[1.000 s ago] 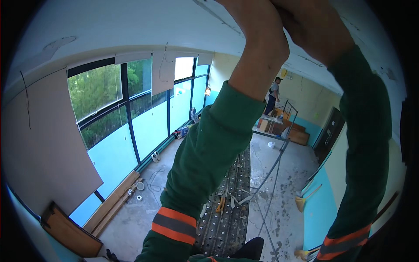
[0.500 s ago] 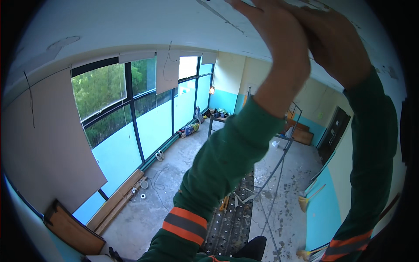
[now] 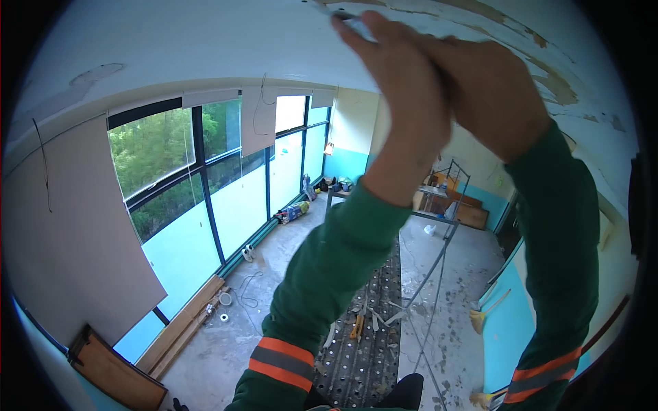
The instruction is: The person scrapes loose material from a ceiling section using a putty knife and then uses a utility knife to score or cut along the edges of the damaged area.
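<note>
Both arms, in green sleeves with orange and grey bands, reach up to the white ceiling [image 3: 205, 41]. My left hand [image 3: 406, 85] is closed, with its fingertips close to the ceiling. A thin grey edge [image 3: 348, 18] shows at those fingertips; its kind is too blurred to tell. Against the left hand's side presses my right hand [image 3: 497, 92], its fingers curled and partly hidden behind the left. Whatever lies between the two hands is out of sight. Just beyond them, the ceiling bears a long peeled patch [image 3: 558, 85] with brown, ragged edges.
Below me runs a perforated dark platform [image 3: 363, 356] carrying a yellow-handled tool [image 3: 356, 326] and pale scraps. Metal scaffold bars [image 3: 439, 264] rise beside it. Windows [image 3: 154, 140] line the left; wooden boards [image 3: 179, 329] lie beneath them. A broom [image 3: 480, 318] leans at the right wall.
Both hands have come lower and a little left in view, still pressed together. More of the peeled ceiling strip and of the platform below now shows.
</note>
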